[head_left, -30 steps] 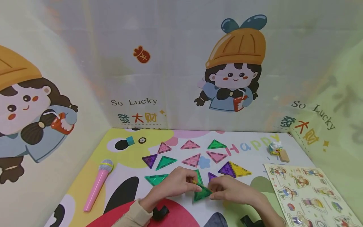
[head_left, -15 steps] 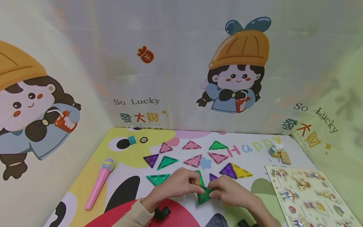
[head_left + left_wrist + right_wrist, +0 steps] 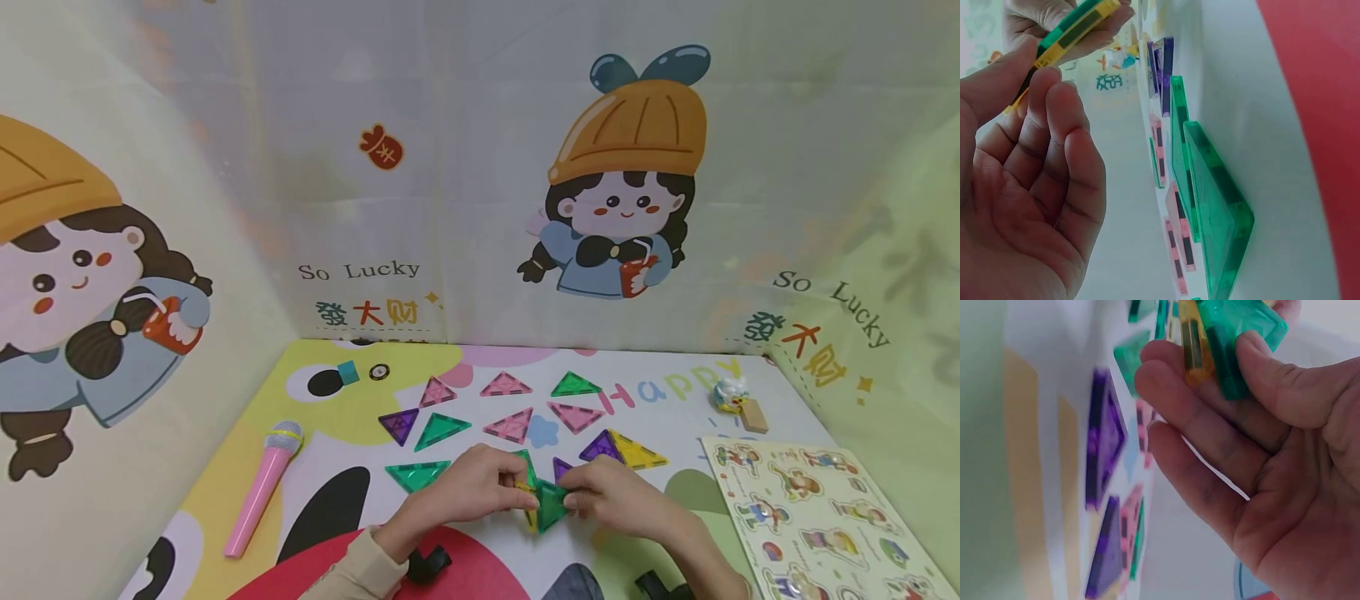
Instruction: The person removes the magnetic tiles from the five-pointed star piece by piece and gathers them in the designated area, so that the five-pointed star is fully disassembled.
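My left hand (image 3: 471, 483) pinches a yellow triangular magnetic tile (image 3: 1099, 17) between thumb and fingers. My right hand (image 3: 622, 502) holds a green triangular magnetic tile (image 3: 553, 505), thumb on its face in the right wrist view. The two tiles lie against each other, close over the mat between both hands. Just behind the hands are another green tile (image 3: 532, 472), partly hidden, and a small purple tile (image 3: 561, 468), partly covered by the right hand. One more green triangle (image 3: 417, 476) lies left of the left hand.
Farther back lie pink tiles (image 3: 506, 384), more green ones, and a purple tile (image 3: 602, 447) beside a yellow tile (image 3: 637, 451). A pink toy microphone (image 3: 262, 492) is at left. A sticker sheet (image 3: 817, 508), a small figurine (image 3: 730, 395) and a wooden block (image 3: 753, 416) sit at right.
The green tile has turned and shifted slightly right, so its face shows to the head camera. The yellow tile's edge has come into view at its left. Both hands stay nearly in place.
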Demonstrator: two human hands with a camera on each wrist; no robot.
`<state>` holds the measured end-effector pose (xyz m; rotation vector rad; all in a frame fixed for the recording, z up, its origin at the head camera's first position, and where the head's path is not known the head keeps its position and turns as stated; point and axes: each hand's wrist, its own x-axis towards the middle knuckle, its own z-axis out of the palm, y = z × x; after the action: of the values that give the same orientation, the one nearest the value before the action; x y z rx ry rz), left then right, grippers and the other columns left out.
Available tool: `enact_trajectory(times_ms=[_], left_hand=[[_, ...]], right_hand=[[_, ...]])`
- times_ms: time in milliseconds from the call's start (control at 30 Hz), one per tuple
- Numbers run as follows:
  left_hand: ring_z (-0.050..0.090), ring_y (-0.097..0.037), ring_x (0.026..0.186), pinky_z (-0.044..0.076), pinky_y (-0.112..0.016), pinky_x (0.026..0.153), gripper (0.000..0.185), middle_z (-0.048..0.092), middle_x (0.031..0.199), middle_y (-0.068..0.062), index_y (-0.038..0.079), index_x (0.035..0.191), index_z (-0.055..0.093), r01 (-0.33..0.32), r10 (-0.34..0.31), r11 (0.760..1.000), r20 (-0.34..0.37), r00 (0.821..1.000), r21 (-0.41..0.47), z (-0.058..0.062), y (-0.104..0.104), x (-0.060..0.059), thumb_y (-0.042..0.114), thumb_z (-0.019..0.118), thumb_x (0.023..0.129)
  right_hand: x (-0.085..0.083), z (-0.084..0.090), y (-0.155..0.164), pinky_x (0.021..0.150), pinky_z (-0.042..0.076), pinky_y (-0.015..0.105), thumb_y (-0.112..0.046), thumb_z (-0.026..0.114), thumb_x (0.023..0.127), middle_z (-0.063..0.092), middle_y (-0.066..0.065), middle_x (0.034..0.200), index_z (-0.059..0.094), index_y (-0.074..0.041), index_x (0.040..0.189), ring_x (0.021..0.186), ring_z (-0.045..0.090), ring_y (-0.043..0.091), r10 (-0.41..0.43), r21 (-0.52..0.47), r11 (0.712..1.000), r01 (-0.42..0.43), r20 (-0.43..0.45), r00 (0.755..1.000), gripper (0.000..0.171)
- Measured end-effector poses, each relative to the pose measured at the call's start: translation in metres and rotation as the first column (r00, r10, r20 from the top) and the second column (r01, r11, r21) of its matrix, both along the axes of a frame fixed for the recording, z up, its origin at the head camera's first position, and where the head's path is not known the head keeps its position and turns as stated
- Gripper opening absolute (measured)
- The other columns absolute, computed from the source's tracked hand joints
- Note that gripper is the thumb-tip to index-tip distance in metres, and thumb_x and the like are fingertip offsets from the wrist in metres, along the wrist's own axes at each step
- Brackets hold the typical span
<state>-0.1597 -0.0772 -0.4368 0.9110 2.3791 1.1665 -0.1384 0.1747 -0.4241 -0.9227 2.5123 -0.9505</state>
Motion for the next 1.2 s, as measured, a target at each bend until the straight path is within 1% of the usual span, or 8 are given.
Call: enact_trajectory(times_ms=[133,300,467,567,700,1033,1133,1200], left_hand=[[0.041,-0.002,0.054,0.031,-0.018,0.052,0.035,0.043,0.056,0.012,0.020,0.066,0.056,0.005,-0.007,1.000,-0.052,0.999,-0.026,0.002,-0.003,-0.002,0.041,0.076,0.086],[0.043,-0.001,0.055,0.034,-0.018,0.052,0.029,0.047,0.056,0.011,0.020,0.068,0.061,0.059,-0.059,0.997,0.003,0.998,-0.048,0.005,-0.008,-0.003,0.036,0.076,0.086],[0.044,-0.001,0.054,0.036,-0.019,0.051,0.026,0.049,0.059,0.011,0.020,0.071,0.062,0.119,-0.116,0.991,0.039,0.992,-0.064,0.005,-0.009,-0.004,0.037,0.075,0.088],[0.044,0.000,0.054,0.036,-0.019,0.051,0.028,0.048,0.059,0.012,0.020,0.071,0.061,0.133,-0.131,0.988,0.022,0.991,-0.081,0.004,-0.010,-0.004,0.038,0.074,0.088],[0.044,0.000,0.056,0.036,-0.018,0.052,0.028,0.046,0.059,0.012,0.021,0.071,0.060,0.130,-0.130,0.986,0.009,0.992,-0.108,0.004,-0.014,-0.005,0.039,0.074,0.088],[0.042,-0.002,0.051,0.033,-0.018,0.052,0.032,0.046,0.053,0.011,0.020,0.068,0.059,0.149,-0.142,0.971,0.051,0.989,-0.187,0.004,-0.026,-0.006,0.039,0.074,0.088],[0.041,-0.002,0.049,0.033,-0.018,0.052,0.033,0.045,0.052,0.012,0.019,0.066,0.059,0.152,-0.145,0.966,0.047,0.988,-0.210,0.005,-0.028,-0.006,0.038,0.074,0.088],[0.040,-0.002,0.048,0.033,-0.018,0.052,0.034,0.043,0.051,0.012,0.019,0.064,0.058,0.160,-0.154,0.959,0.046,0.987,-0.235,0.006,-0.030,-0.006,0.037,0.074,0.088]], right_hand=[[-0.002,0.003,0.013,0.057,0.039,0.019,-0.015,0.061,0.097,0.053,-0.010,0.067,0.058,-0.010,0.074,0.061,0.046,-0.003,-0.034,-0.035,0.999,0.035,0.027,0.999,0.024],[-0.004,0.011,0.033,0.055,0.036,0.021,-0.015,0.059,0.098,0.060,0.001,0.068,0.056,-0.005,0.075,0.059,0.044,-0.001,-0.103,-0.025,0.994,0.104,0.060,0.993,0.025],[-0.006,0.015,0.051,0.054,0.033,0.022,-0.014,0.062,0.097,0.049,-0.007,0.063,0.055,-0.008,0.073,0.055,0.036,0.000,-0.135,0.031,0.991,0.133,0.063,0.989,0.025],[-0.006,0.013,0.059,0.054,0.034,0.023,-0.013,0.063,0.095,0.048,-0.009,0.060,0.056,-0.009,0.073,0.053,0.037,0.001,-0.130,0.072,0.990,0.122,0.128,0.983,0.024],[-0.008,0.007,0.065,0.055,0.036,0.024,-0.013,0.066,0.092,0.049,-0.008,0.059,0.059,-0.011,0.074,0.053,0.041,0.005,-0.147,0.123,0.985,0.125,0.197,0.969,0.020],[-0.009,0.002,0.074,0.053,0.034,0.025,-0.014,0.067,0.090,0.045,-0.005,0.055,0.055,-0.008,0.070,0.050,0.040,0.008,-0.177,0.153,0.978,0.144,0.226,0.958,0.025],[-0.008,0.002,0.075,0.052,0.033,0.025,-0.016,0.069,0.089,0.042,-0.005,0.054,0.053,-0.010,0.066,0.049,0.038,0.009,-0.238,0.198,0.960,0.200,0.195,0.952,0.029],[-0.008,0.002,0.074,0.053,0.033,0.026,-0.018,0.072,0.087,0.042,-0.005,0.055,0.053,-0.011,0.065,0.051,0.039,0.011,-0.308,0.257,0.930,0.263,0.157,0.938,0.030]])
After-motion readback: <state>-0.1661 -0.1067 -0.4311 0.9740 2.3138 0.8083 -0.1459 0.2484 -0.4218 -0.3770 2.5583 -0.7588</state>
